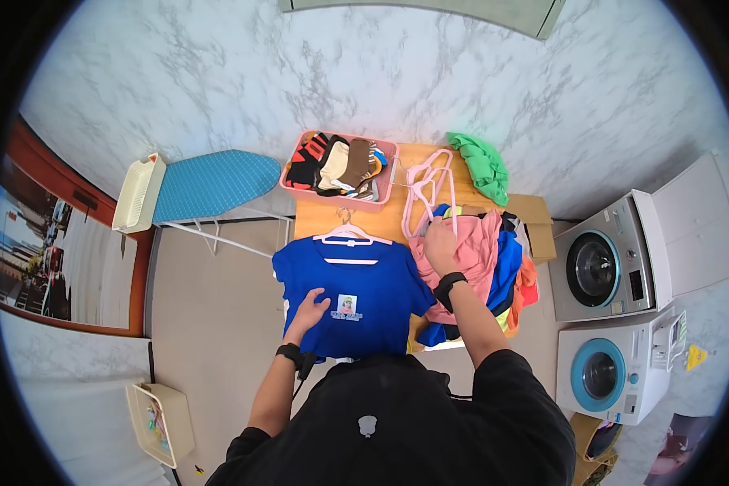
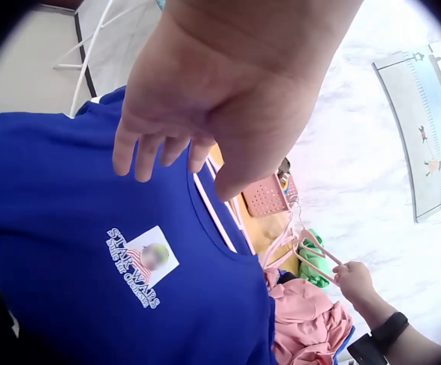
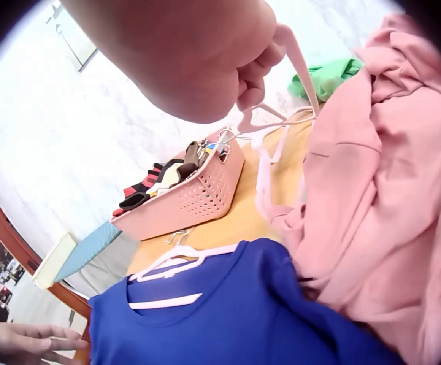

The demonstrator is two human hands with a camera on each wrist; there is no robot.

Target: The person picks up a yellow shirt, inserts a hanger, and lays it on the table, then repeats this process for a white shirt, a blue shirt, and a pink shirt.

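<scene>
A blue T-shirt (image 1: 364,308) with a small printed picture lies spread on the table, a pink hanger (image 1: 350,236) inside its neckline. Over the shirt's front hovers my left hand (image 1: 308,312), fingers loosely extended and holding nothing. My right hand (image 1: 441,247) grips a pink hanger (image 3: 302,65) with curled fingers, beside the clothes pile. More pink hangers (image 1: 419,190) lie just beyond it on the table. A pink garment (image 1: 476,257) tops the pile, close under the right hand, with blue and orange clothes showing below.
A pink basket (image 1: 390,185) of folded socks stands at the table's back left. A green garment (image 1: 481,166) lies at the back right, near a cardboard box (image 1: 536,223). An ironing board (image 1: 215,185) stands to the left; washing machines (image 1: 603,267) stand to the right.
</scene>
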